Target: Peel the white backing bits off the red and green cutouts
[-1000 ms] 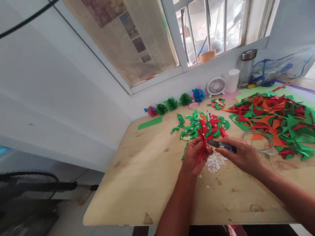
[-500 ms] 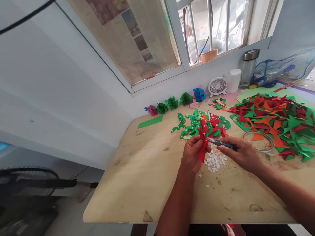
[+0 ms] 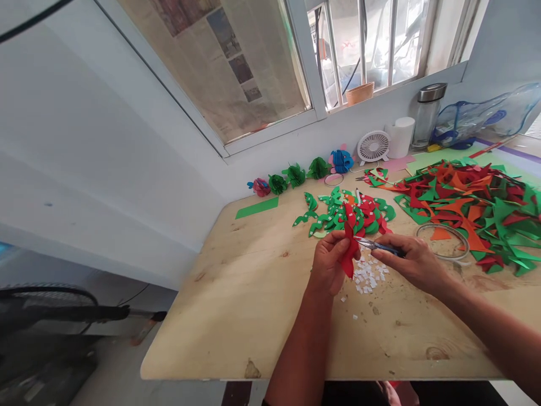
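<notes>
My left hand (image 3: 332, 259) pinches a red paper cut-out (image 3: 348, 262) with curved edges, held upright above the table. In my right hand (image 3: 416, 264) is a slim tool with a pointed metal tip and dark handle (image 3: 386, 248); its exact kind is unclear. The tip meets the right side of the red cut-out. Just behind my hands lies a pile of green and red wavy cut-outs (image 3: 333, 217), many bearing small white squares. Below the red cut-out, loose white squares (image 3: 367, 276) are scattered on the wood.
A heap of red, orange and green paper scraps (image 3: 473, 203) covers the table's right side, with a tape roll (image 3: 443, 226) before it. Along the wall stand folded paper figures (image 3: 295, 175), a small white fan (image 3: 374, 148) and a glass bottle (image 3: 429, 121). A green strip (image 3: 257, 207) lies left.
The red cut-out has turned slightly, showing more of its face. Both hands stay close together with the tool tip at the paper. The whole view has shifted a little.
</notes>
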Demonstrator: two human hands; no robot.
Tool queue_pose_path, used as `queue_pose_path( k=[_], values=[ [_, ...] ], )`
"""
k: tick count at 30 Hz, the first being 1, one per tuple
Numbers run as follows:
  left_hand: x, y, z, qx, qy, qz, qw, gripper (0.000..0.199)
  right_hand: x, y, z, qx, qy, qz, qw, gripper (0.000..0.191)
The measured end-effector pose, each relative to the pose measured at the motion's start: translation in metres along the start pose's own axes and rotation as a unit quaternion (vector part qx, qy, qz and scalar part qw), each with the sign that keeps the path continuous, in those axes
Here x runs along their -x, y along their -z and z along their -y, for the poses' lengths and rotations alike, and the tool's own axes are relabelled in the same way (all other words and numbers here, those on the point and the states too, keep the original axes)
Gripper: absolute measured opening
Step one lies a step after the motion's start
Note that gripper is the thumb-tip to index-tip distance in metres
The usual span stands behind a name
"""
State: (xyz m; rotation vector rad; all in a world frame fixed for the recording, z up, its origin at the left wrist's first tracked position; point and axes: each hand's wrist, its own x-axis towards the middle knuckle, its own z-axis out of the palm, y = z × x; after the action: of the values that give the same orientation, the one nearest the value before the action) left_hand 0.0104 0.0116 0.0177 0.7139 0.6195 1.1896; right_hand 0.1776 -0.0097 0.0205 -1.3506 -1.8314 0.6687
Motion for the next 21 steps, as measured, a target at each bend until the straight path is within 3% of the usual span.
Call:
queue_pose_path(
  k=[9,21],
  values=[
    [0.0008,-0.0039,-0.0017,-0.023,-0.015,-0.021,0.999,0.030,-0.0008,0.0014,0.0003,-0.020,-0.015,0.024,0.999,0.037],
    [0.0011,-0.0065,-0.0009,-0.017,-0.020,-0.033,0.999,0.030,-0.0009,0.0014,0.0030,-0.022,-0.019,0.001,1.000,0.035]
  ],
)
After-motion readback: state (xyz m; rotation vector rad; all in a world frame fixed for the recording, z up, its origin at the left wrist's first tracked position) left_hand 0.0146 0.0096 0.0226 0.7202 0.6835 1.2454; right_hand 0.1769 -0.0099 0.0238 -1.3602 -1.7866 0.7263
